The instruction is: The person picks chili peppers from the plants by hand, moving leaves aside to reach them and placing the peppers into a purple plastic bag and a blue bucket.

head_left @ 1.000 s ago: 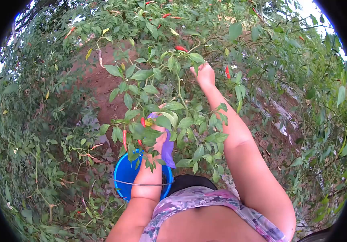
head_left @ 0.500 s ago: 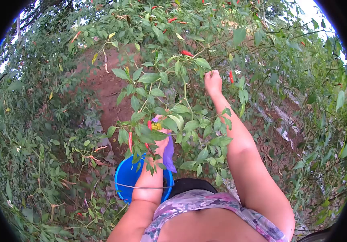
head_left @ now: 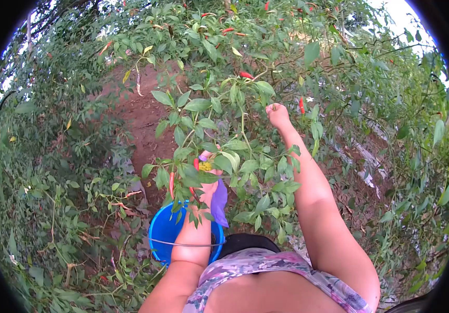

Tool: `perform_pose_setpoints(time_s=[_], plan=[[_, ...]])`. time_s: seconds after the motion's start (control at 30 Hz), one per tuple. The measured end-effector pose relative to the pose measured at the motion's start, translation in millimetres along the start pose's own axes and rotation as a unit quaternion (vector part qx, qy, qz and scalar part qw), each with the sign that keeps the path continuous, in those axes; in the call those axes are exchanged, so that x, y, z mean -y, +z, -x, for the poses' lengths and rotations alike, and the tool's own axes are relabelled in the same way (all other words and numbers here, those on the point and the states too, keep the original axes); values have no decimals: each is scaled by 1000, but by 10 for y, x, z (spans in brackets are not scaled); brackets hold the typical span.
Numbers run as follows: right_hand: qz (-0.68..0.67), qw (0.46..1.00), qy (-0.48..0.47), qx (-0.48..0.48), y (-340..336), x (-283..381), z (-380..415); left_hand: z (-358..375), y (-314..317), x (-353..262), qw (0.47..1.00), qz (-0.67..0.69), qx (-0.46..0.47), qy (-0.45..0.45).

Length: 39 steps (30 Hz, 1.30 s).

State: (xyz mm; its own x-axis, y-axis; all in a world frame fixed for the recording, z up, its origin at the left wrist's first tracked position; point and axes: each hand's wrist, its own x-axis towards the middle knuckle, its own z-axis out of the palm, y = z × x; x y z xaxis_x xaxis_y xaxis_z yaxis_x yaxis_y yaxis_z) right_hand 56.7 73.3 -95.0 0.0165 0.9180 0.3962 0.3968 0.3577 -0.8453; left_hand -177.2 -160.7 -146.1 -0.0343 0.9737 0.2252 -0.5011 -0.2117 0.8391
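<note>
The right hand (head_left: 277,113) was clenched on a stem of the chili plant (head_left: 224,130), just beside a red chili (head_left: 301,104). The left hand (head_left: 210,180), mostly hidden by leaves so its grip could not be told, was above the blue bucket (head_left: 164,232).

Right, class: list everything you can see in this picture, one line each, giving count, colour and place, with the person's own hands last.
Chilli plants: many, green-leaved, filling the frame around and above the hands.
Ripe chillies: several, red, scattered on the branches; one just above the right hand.
Bucket: one, blue, with a thin wire handle, below the left forearm.
Soil path: one, reddish-brown, between the plants at upper left.
Purple cloth: one piece, hanging beside the left wrist.
Top: one, floral purple, bottom centre.
Left hand: among leaves, grip hidden.
Right hand: raised, closed on a twig.
</note>
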Motion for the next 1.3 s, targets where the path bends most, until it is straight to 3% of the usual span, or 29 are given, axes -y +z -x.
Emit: perform_pose_setpoints(time_s=[0.1, 0.43, 0.53, 0.57, 0.63, 0.67, 0.7, 0.77, 0.83, 0.87, 0.97, 1.03, 1.13, 1.2, 1.23, 1.27, 1.3], plan=[[-88, 993, 55, 50, -144, 462, 310, 17, 5, 11, 1000, 1, -5, 0], [-162, 985, 66, 8, -156, 394, 569, 29, -139, -5, 999, 4, -34, 21], [-268, 947, 168, 50, -303, 497, 998, 45, -105, 59, 992, 18, -101, 75], [-361, 908, 193, 90, -313, 550, 1218, 29, -71, 67, 989, 39, -123, 73], [-533, 793, 244, 165, -282, 585, 1598, 111, 230, -178, 986, 102, -134, 2], [-533, 781, 257, 199, -116, 216, 1666, 162, 433, -366, 981, 137, -128, -53], [-533, 767, 271, 233, 47, -168, 1752, 210, 520, -423, 976, 159, -113, -95], [-516, 767, 310, 222, -30, 71, 2146, 253, 456, -338, 974, 175, -94, -113], [-495, 769, 349, 204, -113, 206, 2369, 282, 467, -324, 994, 34, -46, -97], [-496, 769, 352, 199, -152, 191, 2453, 313, 424, -346, 988, 26, -38, -147], [-500, 772, 374, 123, -279, 290, 2613, 421, 597, -532, 982, -8, -21, -187], [-476, 828, 236, 177, -391, 321, 2655, 485, 702, -523, 983, -8, 0, -181], [-509, 811, 225, 181, -679, 463, 2700, 545, 863, -418, 956, 33, 179, -229], [-498, 833, 221, 95, -842, 645, 2701, 705, 1174, -254, 956, -100, 212, -177], [-477, 849, 227, 28, -901, 759, 2700, 765, 1207, -210, 916, -10, 294, -272], [-442, 872, 207, 26, -983, 692, 2642, 791, 1275, -89, 866, -20, 374, -332], [-465, 858, 215, 29, -1062, 709, 2611, 877, 1454, -204, 825, -122, 437, -338]])
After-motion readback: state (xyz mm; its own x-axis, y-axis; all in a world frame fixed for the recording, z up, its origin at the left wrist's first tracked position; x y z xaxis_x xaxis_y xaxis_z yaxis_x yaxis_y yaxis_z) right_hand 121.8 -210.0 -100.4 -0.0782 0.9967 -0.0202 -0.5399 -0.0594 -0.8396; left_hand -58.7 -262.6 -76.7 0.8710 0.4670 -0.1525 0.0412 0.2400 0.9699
